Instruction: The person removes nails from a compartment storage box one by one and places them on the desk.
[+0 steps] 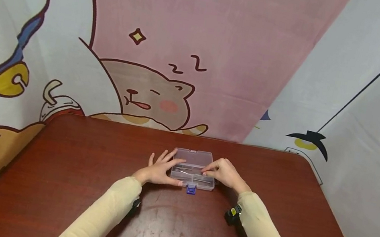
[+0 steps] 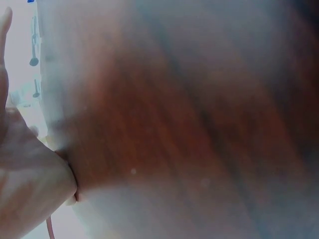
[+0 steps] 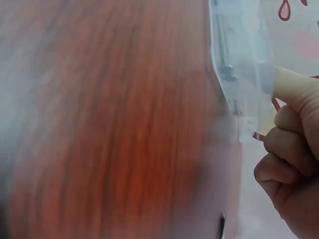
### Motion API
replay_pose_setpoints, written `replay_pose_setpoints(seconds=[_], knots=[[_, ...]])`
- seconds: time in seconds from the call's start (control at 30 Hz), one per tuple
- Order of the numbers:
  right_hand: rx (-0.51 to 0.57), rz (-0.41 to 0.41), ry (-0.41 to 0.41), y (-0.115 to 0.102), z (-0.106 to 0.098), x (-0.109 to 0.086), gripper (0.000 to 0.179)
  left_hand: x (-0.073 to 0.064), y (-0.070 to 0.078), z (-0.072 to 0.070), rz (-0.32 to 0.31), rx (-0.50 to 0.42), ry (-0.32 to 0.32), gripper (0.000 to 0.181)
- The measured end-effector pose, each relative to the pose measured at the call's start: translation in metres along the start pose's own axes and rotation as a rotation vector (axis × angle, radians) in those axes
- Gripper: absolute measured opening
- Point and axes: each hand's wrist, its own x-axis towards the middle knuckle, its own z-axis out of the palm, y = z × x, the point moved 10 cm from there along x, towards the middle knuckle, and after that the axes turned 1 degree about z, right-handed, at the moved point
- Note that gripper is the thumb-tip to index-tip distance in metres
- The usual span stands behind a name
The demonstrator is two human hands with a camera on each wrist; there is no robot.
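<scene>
A clear plastic compartment box lies on the table with its lid folded back and a blue latch at its front. Several thin metal nails lie in its compartments. My left hand is spread at the box's left side, fingers straight, the thumb reaching along the front edge and the index finger over the compartments. My right hand reaches over the right side, thumb and index finger pinching what looks like a nail. In the right wrist view its other fingers are curled.
The box rests on a dark red-brown wooden table. Behind the table hangs a cloth backdrop with cartoon animals. A small dark wrist camera is strapped at the right sleeve.
</scene>
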Motion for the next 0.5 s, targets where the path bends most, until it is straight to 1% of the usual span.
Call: replay_pose_setpoints(seconds=[0.1, 0.27, 0.37, 0.5], knots=[[-0.044, 0.022, 0.017, 0.001, -0.006, -0.006, 0.006, 0.000, 0.000, 0.001, 0.002, -0.003, -0.003, 0.082], [-0.230, 0.054, 0.012, -0.009, -0.010, -0.006, 0.006, 0.001, -0.001, 0.000, -0.001, 0.009, -0.005, 0.083], [-0.310, 0.073, -0.002, -0.012, -0.009, -0.002, 0.005, 0.001, 0.000, 0.000, 0.005, 0.005, 0.000, 0.083], [-0.358, 0.068, 0.003, -0.010, -0.007, 0.001, 0.004, 0.001, -0.001, 0.001, -0.003, 0.004, -0.003, 0.083]])
